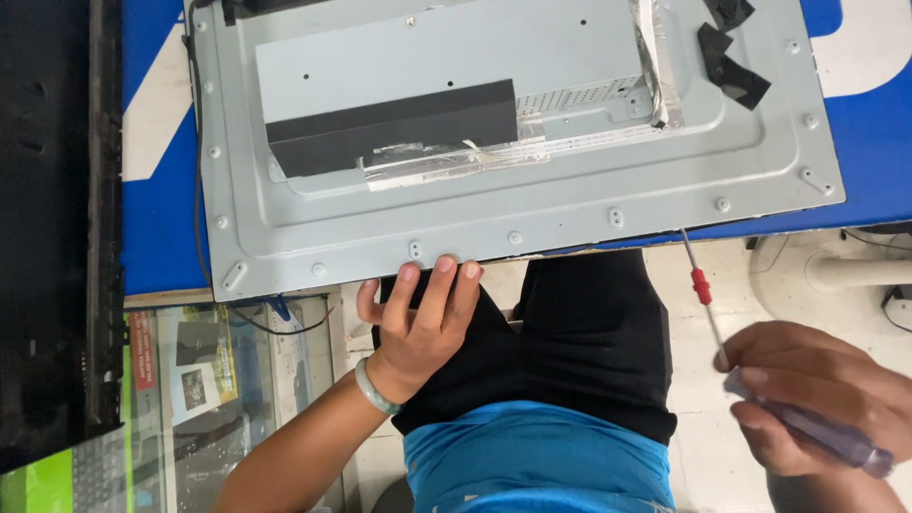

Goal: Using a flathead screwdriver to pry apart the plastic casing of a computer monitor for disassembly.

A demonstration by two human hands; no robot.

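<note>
A grey metal back panel (532, 204) of a flat screen lies on a blue work surface (157, 228). A dark cover plate (389, 128) and strips of silver foil tape (446, 161) sit on its raised middle part. My left hand (423, 318) reaches up under the panel's near edge, fingertips touching it, holding nothing. A pale green bangle (377, 388) rings that wrist. My right hand (817, 404) grips a screwdriver (708, 304) with a translucent purple handle and a red collar. Its tip points at the panel's lower right edge.
A black plastic frame (57, 228) stands along the left. Black tape pieces (727, 62) stick to the panel's top right. A glass cabinet (218, 380) lies below the table edge. A white fan base (836, 271) stands on the tiled floor at right. My lap fills the lower middle.
</note>
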